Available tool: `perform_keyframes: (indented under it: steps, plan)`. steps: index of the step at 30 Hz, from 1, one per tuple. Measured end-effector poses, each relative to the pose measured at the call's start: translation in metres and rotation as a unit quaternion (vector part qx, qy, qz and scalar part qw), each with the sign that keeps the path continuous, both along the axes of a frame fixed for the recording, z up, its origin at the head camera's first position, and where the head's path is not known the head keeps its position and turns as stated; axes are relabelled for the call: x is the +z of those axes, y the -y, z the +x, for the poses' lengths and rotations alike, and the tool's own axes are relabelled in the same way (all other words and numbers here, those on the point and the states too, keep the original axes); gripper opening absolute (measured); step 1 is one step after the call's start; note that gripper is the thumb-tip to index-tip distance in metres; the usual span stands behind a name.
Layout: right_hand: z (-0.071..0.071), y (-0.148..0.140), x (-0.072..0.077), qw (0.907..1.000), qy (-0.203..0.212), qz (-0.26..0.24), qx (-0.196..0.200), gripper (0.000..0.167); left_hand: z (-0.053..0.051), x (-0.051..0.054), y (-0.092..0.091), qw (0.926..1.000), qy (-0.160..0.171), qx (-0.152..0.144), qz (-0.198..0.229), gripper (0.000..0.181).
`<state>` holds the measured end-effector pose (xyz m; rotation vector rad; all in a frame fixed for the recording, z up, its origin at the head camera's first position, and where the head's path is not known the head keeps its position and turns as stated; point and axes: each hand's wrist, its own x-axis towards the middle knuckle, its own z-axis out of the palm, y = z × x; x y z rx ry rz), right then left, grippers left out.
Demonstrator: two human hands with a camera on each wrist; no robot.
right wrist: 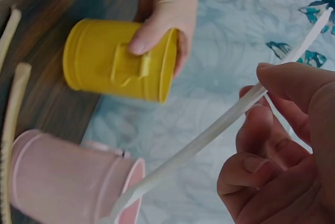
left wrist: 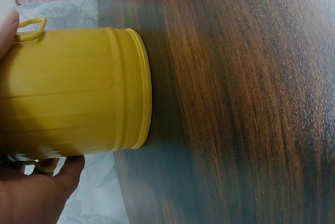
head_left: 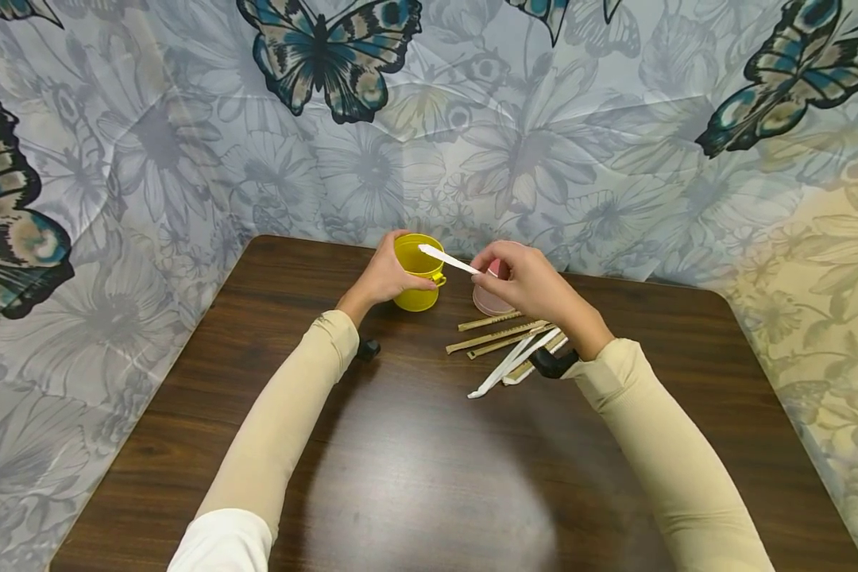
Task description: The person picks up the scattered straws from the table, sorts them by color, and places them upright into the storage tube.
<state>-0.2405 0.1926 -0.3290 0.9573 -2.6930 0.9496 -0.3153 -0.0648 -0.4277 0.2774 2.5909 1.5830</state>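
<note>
My left hand (head_left: 392,272) grips a small yellow bucket (head_left: 416,301) near its rim, thumb at the near side by a wire handle. The bucket stands upright at the back of the table. Between thumb and fingers, my right hand (head_left: 532,280) pinches a long white paper-wrapped straw (right wrist: 199,140). One flattened end of that straw (head_left: 439,254) appears over the yellow bucket's mouth in the head view. A pink bucket (right wrist: 63,174) stands to the right of the yellow one, partly hidden behind my right hand in the head view.
Several tan printed wrapped sticks (head_left: 496,337) and white wrapped straws (head_left: 500,370) lie loosely piled under my right forearm. The dark wooden table (head_left: 415,477) ends at the back against a butterfly-patterned cloth (head_left: 372,167). Black wrist straps show at both cuffs.
</note>
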Motion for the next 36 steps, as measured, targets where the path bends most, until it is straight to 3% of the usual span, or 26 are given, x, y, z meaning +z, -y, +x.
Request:
perform_keyframes:
  steps: [11, 20, 28, 36]
  plan:
    - [-0.026, 0.039, 0.016, 0.9971, 0.046, -0.061, -0.003, 0.014, 0.001, 0.002, 0.001, 0.9997, 0.001, -0.009, 0.023, 0.114]
    - [-0.041, 0.070, 0.025, 0.9869, 0.090, -0.134, 0.015, 0.016, 0.000, 0.000, 0.001, 0.9987, -0.008, -0.027, 0.042, 0.110]
    - [-0.057, 0.090, 0.005, 0.9755, 0.128, -0.178, 0.021, 0.017, -0.002, -0.002, 0.002, 0.9975, -0.027, -0.035, 0.055, 0.101]
    - [-0.063, 0.095, -0.017, 0.9805, 0.143, -0.134, -0.016, 0.013, -0.006, -0.002, 0.000, 0.9908, -0.051, -0.069, 0.105, 0.086]
